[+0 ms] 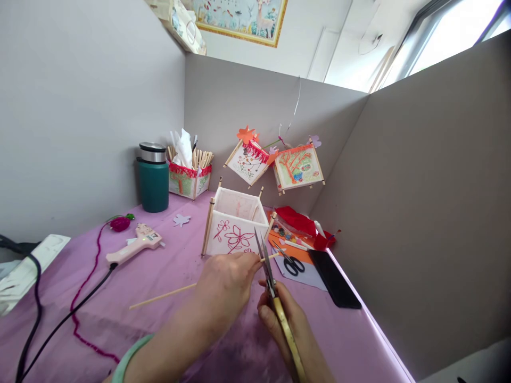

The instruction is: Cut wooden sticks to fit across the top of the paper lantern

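Note:
My left hand [229, 284] is closed on a thin wooden stick [163, 296], which sticks out on both sides of the fist. In my right hand [285, 314] is a pair of scissors with yellow handles [288, 335]. Their blades are parted and point up and away, with the stick's right end at the blades. Just beyond both hands stands a white box [237, 226] with wooden corner posts and pink flower drawings; its top is open. Black-handled scissors [294, 265] lie to the right of the box.
A glue gun [138, 244], pink yarn [98, 255] and a green tumbler [154, 178] are on the left. Behind them stands a decorated stick holder [190, 178]. Two decorated lanterns [247, 161] hang at the back. A black phone [334, 279] lies at the right edge.

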The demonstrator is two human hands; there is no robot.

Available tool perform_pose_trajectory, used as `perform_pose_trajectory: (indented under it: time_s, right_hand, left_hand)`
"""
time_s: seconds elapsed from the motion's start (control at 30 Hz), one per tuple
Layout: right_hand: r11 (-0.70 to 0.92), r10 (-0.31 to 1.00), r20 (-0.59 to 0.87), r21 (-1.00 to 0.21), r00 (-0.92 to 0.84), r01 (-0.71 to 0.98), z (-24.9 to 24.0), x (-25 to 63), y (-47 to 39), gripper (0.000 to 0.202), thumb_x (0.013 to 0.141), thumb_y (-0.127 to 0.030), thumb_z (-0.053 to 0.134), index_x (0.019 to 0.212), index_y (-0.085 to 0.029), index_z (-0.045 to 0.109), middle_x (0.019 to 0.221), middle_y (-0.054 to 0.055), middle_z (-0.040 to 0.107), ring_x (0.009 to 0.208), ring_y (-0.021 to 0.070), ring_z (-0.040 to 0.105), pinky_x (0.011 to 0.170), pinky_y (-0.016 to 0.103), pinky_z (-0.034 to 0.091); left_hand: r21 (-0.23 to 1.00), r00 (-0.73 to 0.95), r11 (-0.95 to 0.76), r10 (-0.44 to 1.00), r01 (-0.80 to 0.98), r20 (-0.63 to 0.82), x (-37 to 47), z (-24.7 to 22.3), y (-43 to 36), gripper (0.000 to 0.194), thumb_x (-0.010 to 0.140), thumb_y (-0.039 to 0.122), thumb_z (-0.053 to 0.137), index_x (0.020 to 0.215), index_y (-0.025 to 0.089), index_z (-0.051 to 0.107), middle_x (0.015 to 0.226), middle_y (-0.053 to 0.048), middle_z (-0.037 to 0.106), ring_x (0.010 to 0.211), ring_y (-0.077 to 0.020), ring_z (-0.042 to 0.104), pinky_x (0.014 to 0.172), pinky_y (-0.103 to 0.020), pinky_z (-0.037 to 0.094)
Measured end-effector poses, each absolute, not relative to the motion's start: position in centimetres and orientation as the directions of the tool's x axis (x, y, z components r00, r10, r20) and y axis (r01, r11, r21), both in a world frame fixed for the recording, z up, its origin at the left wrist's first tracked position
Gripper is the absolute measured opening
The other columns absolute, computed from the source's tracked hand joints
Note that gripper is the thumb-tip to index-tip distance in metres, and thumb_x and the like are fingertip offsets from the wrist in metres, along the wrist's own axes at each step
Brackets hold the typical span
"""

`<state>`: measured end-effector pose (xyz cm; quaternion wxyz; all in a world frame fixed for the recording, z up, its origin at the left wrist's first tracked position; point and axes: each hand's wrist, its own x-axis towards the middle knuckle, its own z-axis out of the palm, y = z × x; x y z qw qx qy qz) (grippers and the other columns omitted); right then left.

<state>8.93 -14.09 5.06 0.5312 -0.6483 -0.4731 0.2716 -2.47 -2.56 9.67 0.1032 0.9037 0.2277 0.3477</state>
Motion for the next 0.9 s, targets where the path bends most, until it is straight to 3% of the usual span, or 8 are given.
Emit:
perform_pose_trajectory:
  time_s: [0.17, 0.4, 0.7, 0.8, 0.9]
  right_hand:
    - [-0.011, 0.913, 0.13, -0.94, 0.388, 0.342, 5.4, 8.9, -14.1, 0.022, 0.084, -0.041, 0.055, 0.091, -0.02, 0.053, 0.079, 0.001, 0.056, 0.07, 0.0148, 0.053, 0.06, 0.023, 0.042]
    - [-0.05, 0.875, 0.164, -0.905, 0.455, 0.422, 3.8, 9.3, -13.0, 0.03, 0.084, -0.044, 0.055, 0.101, -0.018, 0.054, 0.071, -0.002, 0.05, 0.062, 0.0126, 0.045, 0.056, 0.022, 0.037]
    - [0.008, 0.852, 0.252, -0.883, 0.46, 0.47, 2.7, 9.9, -11.5, 0.031, 0.084, -0.043, 0.057, 0.101, -0.017, 0.056, 0.062, -0.005, 0.04, 0.056, 0.0108, 0.037, 0.052, 0.021, 0.034]
    - [-0.006, 0.839, 0.239, -0.894, 0.489, 0.447, 2.7, 9.9, -11.5, 0.035, 0.083, -0.043, 0.059, 0.106, -0.017, 0.055, 0.063, -0.005, 0.042, 0.057, 0.0113, 0.038, 0.053, 0.022, 0.035]
    - [-0.013, 0.853, 0.212, -0.905, 0.478, 0.424, 3.2, 9.9, -11.9, 0.029, 0.083, -0.041, 0.058, 0.099, -0.017, 0.056, 0.067, -0.003, 0.047, 0.061, 0.012, 0.042, 0.056, 0.022, 0.037]
  left_hand:
    - [0.438, 0.666, -0.833, 0.54, 0.338, 0.514, -2.6, 10.3, -2.4, 0.029, 0.091, 0.023, 0.042, 0.078, 0.02, 0.068, 0.07, -0.001, 0.071, 0.063, -0.0132, 0.064, 0.06, -0.023, 0.044]
    - [0.424, 0.682, -0.833, 0.542, 0.357, 0.491, -2.4, 10.7, -2.1, 0.031, 0.092, 0.025, 0.041, 0.076, 0.021, 0.066, 0.069, 0.0, 0.069, 0.062, -0.0137, 0.061, 0.06, -0.025, 0.042]
    - [0.225, 0.562, -0.855, 0.484, 0.467, 0.67, -1.9, 8.9, -1.7, 0.02, 0.092, 0.023, 0.044, 0.089, 0.021, 0.064, 0.077, -0.001, 0.067, 0.067, -0.0155, 0.062, 0.058, -0.026, 0.038]
    - [0.123, 0.549, -0.861, 0.418, 0.493, 0.724, -1.9, 8.5, -1.7, 0.019, 0.091, 0.021, 0.046, 0.084, 0.022, 0.064, 0.069, 0.0, 0.063, 0.062, -0.015, 0.059, 0.054, -0.027, 0.034]
    - [0.044, 0.576, -0.871, 0.36, 0.49, 0.734, -1.9, 8.6, -1.9, 0.021, 0.089, 0.016, 0.045, 0.079, 0.021, 0.062, 0.064, 0.0, 0.06, 0.059, -0.015, 0.057, 0.053, -0.028, 0.032]
